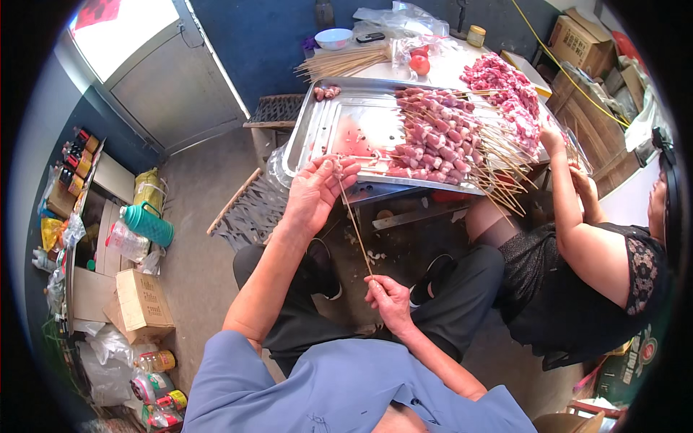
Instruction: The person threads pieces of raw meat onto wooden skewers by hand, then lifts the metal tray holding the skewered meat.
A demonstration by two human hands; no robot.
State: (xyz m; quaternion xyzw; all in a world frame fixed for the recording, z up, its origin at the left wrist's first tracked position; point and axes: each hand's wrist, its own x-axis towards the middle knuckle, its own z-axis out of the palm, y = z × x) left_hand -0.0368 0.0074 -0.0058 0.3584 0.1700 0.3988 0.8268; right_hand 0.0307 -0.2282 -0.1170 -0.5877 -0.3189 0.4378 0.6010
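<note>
My left hand (325,181) holds a small piece of meat (339,166) at the upper tip of a thin bamboo skewer (354,224), over the near edge of a metal tray (300,138). Lower down, my right hand (389,303) pinches the skewer's bottom end. Rows of skewered meat pieces, which look like small hearts (433,135), lie piled on the tray's right half, sticks pointing right and towards me. A few meat pieces (327,92) lie in the far left corner. Small scraps and reddish liquid lie on the tray's bare part.
Bare bamboo skewers (346,60), a bowl (333,38) and red tomato-like items (419,62) stand behind the tray. A heap of raw meat (503,92) lies to its right. Another person (584,270) sits at the right, hands near the heap. A woven stool (252,208) stands left.
</note>
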